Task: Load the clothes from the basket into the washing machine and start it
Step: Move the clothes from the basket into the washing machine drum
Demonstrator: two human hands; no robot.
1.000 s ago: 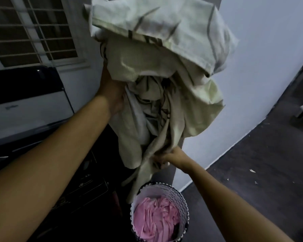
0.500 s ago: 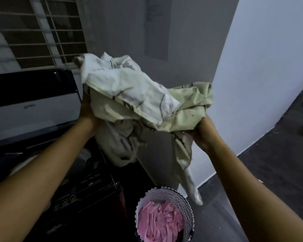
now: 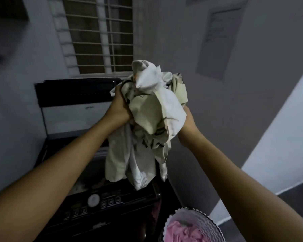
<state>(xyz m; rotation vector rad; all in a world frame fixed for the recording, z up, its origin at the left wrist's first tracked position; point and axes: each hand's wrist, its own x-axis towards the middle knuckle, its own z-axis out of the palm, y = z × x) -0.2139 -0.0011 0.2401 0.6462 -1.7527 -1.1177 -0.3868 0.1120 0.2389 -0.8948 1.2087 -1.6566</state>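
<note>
1. Left hand (image 3: 118,110) and right hand (image 3: 188,124) clutch a bunched cream patterned cloth (image 3: 147,119) between them
2. The bundle hangs above the open black top-loading washing machine (image 3: 98,203)
3. Pink clothes (image 3: 181,233) lie in the white wavy-patterned basket (image 3: 212,224)

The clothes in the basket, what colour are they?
Pink clothes, seen in the head view, inside the basket.

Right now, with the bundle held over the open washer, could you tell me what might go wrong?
1. The cream cloth, bunched between the left hand and right hand, trails loose ends that may snag on the washer rim or drape over its control panel.
2. Pink clothes remain in the basket; starting now would leave them unwashed.
</note>
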